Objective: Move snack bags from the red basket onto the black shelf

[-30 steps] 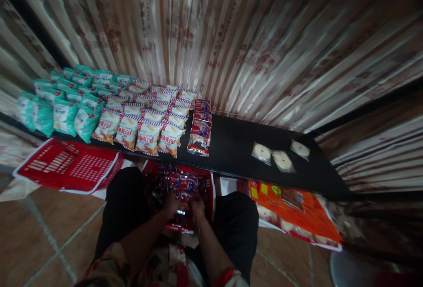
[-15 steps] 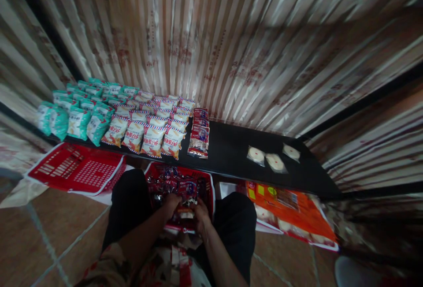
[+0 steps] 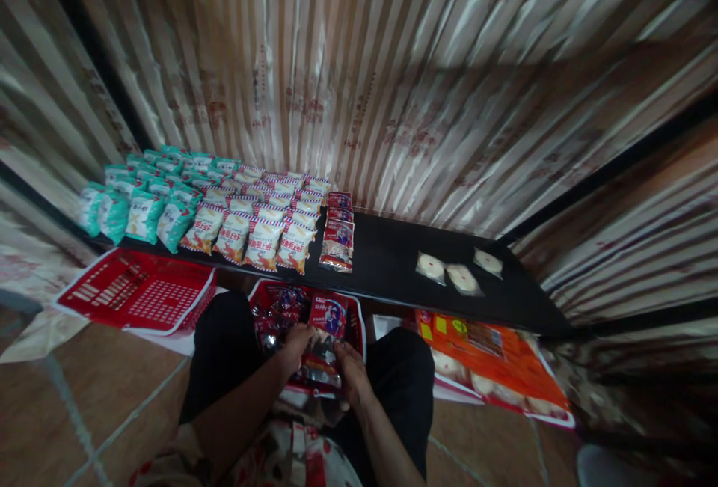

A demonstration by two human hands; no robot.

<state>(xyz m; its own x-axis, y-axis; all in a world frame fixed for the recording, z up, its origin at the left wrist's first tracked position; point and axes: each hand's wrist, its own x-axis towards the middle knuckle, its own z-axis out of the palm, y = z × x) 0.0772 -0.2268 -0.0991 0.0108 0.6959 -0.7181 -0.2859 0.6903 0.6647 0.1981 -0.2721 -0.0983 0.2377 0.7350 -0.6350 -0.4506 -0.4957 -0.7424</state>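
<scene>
Between my two hands is a red snack packet (image 3: 328, 319) with a see-through lower part, raised over the red basket (image 3: 362, 322) between my knees. My left hand (image 3: 297, 342) grips its left edge, fingers closed. On the packet's other edge, my right hand (image 3: 350, 367) is closed with the thumb on the front. More dark red packets (image 3: 276, 315) lie loose in the basket. Straight ahead on the black shelf, similar red packets (image 3: 338, 236) stand in a short row, one behind another.
Left of that row stand white-and-orange snack bags (image 3: 263, 244) and teal bags (image 3: 144, 214). Flat round wrapped items (image 3: 431, 268) lie on the black shelf (image 3: 381, 247) at right. A red basket (image 3: 162, 296) sits at left; an orange package (image 3: 493, 352) lies in a basket at right.
The red packet has come up out of the basket between my hands and now shows its front more fully. The view has tilted slightly.
</scene>
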